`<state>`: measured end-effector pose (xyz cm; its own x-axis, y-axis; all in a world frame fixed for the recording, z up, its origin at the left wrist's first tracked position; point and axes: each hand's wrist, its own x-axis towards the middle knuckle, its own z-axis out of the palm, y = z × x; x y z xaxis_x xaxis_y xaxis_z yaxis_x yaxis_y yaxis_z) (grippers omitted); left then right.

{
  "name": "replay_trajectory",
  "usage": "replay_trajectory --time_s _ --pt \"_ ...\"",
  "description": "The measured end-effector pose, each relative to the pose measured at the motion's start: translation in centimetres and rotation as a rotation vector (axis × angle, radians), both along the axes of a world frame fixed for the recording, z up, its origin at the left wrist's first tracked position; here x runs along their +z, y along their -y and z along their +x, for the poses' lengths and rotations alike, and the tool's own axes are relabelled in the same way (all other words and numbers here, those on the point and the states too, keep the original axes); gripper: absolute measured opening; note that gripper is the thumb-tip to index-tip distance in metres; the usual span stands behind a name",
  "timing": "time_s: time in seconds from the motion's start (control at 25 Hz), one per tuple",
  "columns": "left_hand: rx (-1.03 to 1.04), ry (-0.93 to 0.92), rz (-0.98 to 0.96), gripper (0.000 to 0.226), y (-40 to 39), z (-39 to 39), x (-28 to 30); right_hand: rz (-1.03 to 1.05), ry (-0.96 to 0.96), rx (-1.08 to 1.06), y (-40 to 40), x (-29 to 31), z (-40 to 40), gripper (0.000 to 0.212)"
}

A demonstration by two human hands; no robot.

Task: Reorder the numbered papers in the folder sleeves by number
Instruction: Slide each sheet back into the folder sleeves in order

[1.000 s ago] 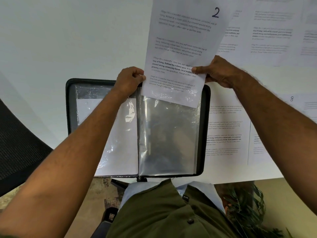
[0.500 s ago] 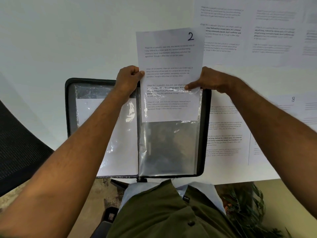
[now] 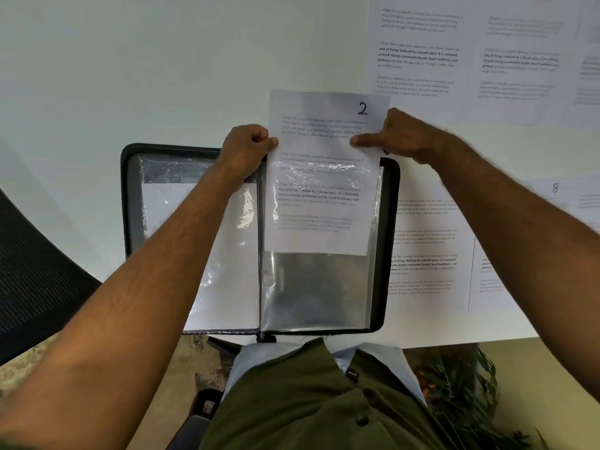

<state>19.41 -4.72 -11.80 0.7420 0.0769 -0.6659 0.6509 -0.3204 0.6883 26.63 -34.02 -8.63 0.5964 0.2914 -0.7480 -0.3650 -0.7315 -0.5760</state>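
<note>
A black folder lies open on the white table with clear sleeves on both sides. The paper marked 2 stands partway inside the right-hand sleeve, its lower half under the plastic and its top sticking out above the folder's far edge. My left hand pinches the paper's left edge near the sleeve mouth. My right hand pinches the right edge just below the number. The left sleeve holds a white sheet whose number is hidden.
Several printed sheets lie on the table to the right of the folder and at the far right, one marked 8. A dark mesh chair stands at the left. A green plant is below the table edge.
The paper marked 2 has slid down deeper into the right sleeve, from just its bottom edge at the mouth to about half its length inside. Both hands moved with it.
</note>
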Motion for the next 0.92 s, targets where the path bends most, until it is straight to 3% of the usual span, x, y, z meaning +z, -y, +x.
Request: replay_trajectory --time_s 0.24,0.44,0.6,0.68,0.76,0.92 --pt "0.048 -0.002 0.028 0.025 0.1 0.1 -0.7 0.045 -0.086 0.172 0.3 -0.5 -1.0 0.054" --pt "-0.074 -0.010 0.062 0.031 -0.2 0.1 -0.5 0.131 0.160 -0.012 -0.1 0.2 0.0 0.028" --pt "-0.181 -0.004 0.061 0.036 -0.5 0.0 -0.4 0.120 0.189 0.112 -0.6 0.3 0.7 0.034" --pt "-0.175 0.022 0.060 0.031 -0.6 -0.1 -0.5 0.064 0.180 0.197 -1.0 0.5 0.7 0.033" --pt "-0.154 0.061 0.054 0.009 -0.6 -0.3 -0.8 0.021 0.163 0.259 -1.3 0.6 0.6 0.033" --pt "-0.140 0.117 0.008 0.039 -0.8 -0.9 -1.3 0.011 0.085 0.347 -1.5 0.3 -0.2 0.032"
